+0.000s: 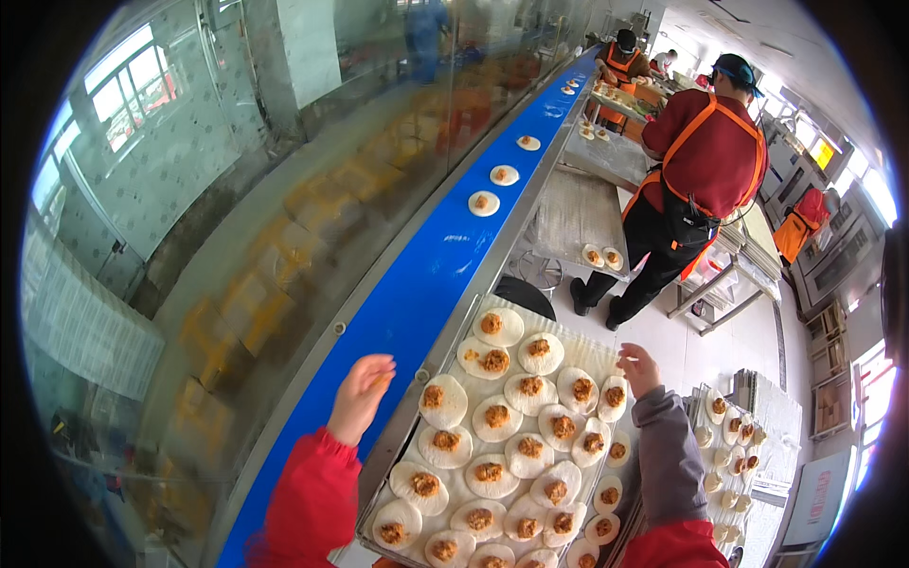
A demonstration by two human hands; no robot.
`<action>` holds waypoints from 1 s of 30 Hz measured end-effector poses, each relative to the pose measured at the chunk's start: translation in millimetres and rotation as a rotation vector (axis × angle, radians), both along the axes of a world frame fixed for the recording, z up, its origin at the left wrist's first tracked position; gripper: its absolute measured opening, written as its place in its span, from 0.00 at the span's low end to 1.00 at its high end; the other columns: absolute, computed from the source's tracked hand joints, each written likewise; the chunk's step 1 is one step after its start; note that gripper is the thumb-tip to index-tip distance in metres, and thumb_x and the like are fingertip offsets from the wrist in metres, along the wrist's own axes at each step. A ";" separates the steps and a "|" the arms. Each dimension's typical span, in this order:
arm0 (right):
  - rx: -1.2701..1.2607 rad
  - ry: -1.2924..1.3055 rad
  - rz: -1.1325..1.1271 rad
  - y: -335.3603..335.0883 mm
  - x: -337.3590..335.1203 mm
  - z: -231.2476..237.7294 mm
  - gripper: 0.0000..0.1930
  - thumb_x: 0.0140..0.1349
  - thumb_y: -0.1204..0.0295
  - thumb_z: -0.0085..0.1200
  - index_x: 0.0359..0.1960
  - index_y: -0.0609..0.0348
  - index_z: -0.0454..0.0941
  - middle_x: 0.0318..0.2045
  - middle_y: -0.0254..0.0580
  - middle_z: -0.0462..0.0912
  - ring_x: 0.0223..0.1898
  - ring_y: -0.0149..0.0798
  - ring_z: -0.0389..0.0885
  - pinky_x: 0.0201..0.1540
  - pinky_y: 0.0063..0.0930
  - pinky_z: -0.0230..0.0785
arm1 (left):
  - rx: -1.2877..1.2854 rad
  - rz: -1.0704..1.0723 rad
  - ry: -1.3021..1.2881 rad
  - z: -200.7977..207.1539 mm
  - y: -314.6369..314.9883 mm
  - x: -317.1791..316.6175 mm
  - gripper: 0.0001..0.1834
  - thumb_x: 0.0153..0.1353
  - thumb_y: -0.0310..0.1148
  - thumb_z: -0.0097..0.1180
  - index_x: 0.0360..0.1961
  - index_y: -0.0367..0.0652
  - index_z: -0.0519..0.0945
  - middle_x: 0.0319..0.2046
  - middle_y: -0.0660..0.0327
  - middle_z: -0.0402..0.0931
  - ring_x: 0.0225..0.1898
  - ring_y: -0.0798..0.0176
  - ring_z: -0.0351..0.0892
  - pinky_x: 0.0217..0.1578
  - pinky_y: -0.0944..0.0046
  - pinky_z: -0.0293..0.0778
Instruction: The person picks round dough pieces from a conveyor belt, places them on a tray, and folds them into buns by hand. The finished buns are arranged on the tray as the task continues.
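Rows of round white dough wrappers (497,417), each with a lump of orange-brown filling in its middle, lie flat on a tray (592,350) in front of me. My left hand (364,396) hovers over the edge of the blue conveyor belt, left of the tray. Its fingers are loosely bent and nothing shows in them. At the tray's far right corner is my right hand (640,370), fingers half curled and apart, with no object visible in it. The nearest wrapper to it is a filled one (614,395) just below.
The blue conveyor belt (417,275) runs away from me, carrying several filled wrappers (484,204). A glass partition (284,218) stands along its left. Stacked trays (734,454) with more filled wrappers are at my right. A co-worker (708,170) in an orange apron stands ahead beside a metal table (578,213).
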State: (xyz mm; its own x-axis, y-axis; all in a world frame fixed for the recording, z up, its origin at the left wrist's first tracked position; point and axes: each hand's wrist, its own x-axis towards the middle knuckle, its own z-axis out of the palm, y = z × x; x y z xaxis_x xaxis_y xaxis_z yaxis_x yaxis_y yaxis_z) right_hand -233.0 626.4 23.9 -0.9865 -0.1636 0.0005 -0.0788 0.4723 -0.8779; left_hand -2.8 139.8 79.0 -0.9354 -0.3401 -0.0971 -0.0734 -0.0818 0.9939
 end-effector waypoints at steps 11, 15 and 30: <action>0.061 -0.180 0.201 -32.7 87.6 65.6 0.13 0.63 0.79 0.54 0.50 0.62 0.79 0.40 0.38 0.85 0.42 0.29 0.83 0.46 0.23 0.75 | -0.043 -0.035 -0.393 -84.2 -33.8 -290.5 0.32 0.66 0.40 0.54 0.68 0.42 0.62 0.55 0.58 0.70 0.49 0.57 0.73 0.46 0.55 0.75; 0.060 -0.252 0.244 -39.7 85.0 77.7 0.12 0.65 0.78 0.53 0.50 0.62 0.79 0.39 0.39 0.85 0.41 0.30 0.84 0.45 0.23 0.76 | -0.296 0.058 -0.373 -118.8 -36.9 -338.2 0.37 0.62 0.40 0.61 0.68 0.37 0.60 0.59 0.50 0.71 0.54 0.52 0.75 0.53 0.51 0.72; 0.179 -0.208 0.135 -369.4 -144.2 -39.1 0.26 0.66 0.61 0.56 0.63 0.56 0.69 0.40 0.43 0.84 0.36 0.35 0.83 0.38 0.29 0.76 | -0.616 -0.114 -0.433 -132.5 -92.3 -248.2 0.34 0.49 0.46 0.72 0.50 0.35 0.73 0.56 0.42 0.70 0.55 0.45 0.74 0.52 0.56 0.74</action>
